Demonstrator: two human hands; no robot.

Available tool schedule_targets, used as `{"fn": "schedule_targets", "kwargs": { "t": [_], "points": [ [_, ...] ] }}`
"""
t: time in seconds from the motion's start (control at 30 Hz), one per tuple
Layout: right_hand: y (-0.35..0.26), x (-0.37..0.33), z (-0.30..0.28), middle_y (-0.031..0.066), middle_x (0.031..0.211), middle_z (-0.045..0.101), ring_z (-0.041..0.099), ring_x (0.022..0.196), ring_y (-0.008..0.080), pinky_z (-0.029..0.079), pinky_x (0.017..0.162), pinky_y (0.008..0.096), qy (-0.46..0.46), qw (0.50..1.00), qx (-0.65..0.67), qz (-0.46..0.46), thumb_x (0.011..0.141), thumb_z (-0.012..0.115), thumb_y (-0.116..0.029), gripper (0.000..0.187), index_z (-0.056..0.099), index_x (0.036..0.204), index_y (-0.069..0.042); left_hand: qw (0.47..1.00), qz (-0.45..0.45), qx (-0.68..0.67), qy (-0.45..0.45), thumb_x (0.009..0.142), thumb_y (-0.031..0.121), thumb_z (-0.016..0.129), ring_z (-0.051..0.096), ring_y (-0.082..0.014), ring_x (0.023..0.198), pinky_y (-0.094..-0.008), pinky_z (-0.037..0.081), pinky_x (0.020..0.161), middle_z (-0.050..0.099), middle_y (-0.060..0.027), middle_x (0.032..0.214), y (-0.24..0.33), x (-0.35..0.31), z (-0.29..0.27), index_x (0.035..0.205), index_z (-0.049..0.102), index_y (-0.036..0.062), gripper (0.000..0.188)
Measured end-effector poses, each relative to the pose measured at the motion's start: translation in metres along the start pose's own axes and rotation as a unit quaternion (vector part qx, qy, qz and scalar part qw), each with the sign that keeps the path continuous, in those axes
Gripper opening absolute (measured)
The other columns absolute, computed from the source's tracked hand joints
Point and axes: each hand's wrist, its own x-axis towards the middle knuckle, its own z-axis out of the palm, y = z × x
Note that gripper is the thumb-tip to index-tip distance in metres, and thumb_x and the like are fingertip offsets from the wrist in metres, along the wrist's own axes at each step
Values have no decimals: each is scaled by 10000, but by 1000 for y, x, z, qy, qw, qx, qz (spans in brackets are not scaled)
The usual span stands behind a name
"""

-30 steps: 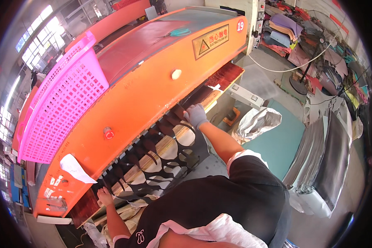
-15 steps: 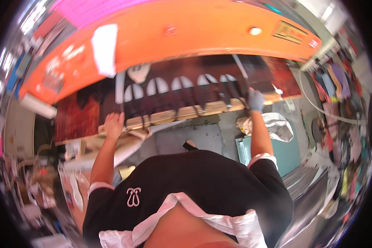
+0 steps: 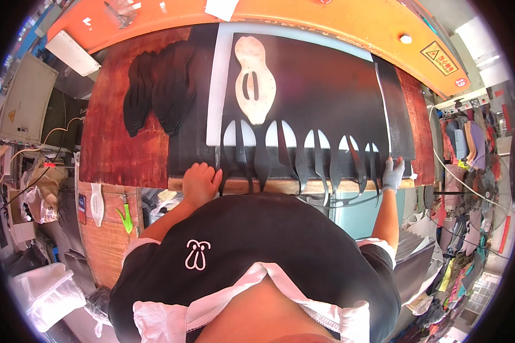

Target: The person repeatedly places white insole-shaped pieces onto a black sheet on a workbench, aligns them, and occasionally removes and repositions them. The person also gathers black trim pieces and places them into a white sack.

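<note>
A black sheet [image 3: 315, 74] lies on a white board [image 3: 214, 108], its near edge cut into a row of rounded openings with narrow strips hanging between them. At its near left corner my left hand [image 3: 200, 184], bare, has its fingers closed on the sheet. My right hand [image 3: 393, 173], in a pale glove, pinches the near right corner. On the sheet's left part rests a cream, sole-shaped cutting die [image 3: 256, 80] with slots in its middle. Several black cut sole-shaped pieces [image 3: 174, 86] lie in stacks to the left.
Beyond the sheet runs the orange beam [image 3: 303, 17] of a press with a yellow warning label [image 3: 439, 58]. The worn red table [image 3: 109, 137] shows on both sides. A green-handled tool [image 3: 125, 216] hangs below the table's front edge at left. Coloured material [image 3: 469, 143] hangs at right.
The view has shifted, so the orange beam sits farther up and more of the sheet and the cream die shows. Both hands stay at the sheet's near corners.
</note>
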Motion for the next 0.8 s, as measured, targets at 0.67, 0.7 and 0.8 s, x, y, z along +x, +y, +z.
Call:
{"fn": "schedule_targets", "kwargs": {
  "t": [0.67, 0.7, 0.8],
  "points": [
    [-396, -199, 118, 194, 1400, 287, 421, 1176, 394, 441, 908, 442, -394, 888, -136, -196, 609, 686, -517, 919, 352, 1357, -101, 997, -65, -5, -39, 888, 191, 497, 262, -293, 1343, -508, 266, 1036, 322, -79, 1441, -32, 66, 64, 1289, 439, 34, 434],
    [-392, -194, 120, 197, 1397, 289, 420, 1178, 398, 441, 912, 440, -401, 890, -106, -189, 605, 685, -504, 910, 360, 1353, -101, 996, -75, -1, -53, 890, 190, 495, 260, -293, 1344, -507, 268, 1035, 327, -76, 1439, -32, 65, 65, 1289, 442, 37, 431],
    [-373, -171, 126, 219, 1397, 279, 466, 1169, 365, 434, 940, 409, -408, 896, 94, -145, 610, 698, -430, 885, 379, 1347, -56, 998, -47, -38, 1, 891, 191, 495, 260, -288, 1344, -512, 267, 1031, 342, -75, 1431, -33, 68, 67, 1285, 453, 44, 422]
  ]
}}
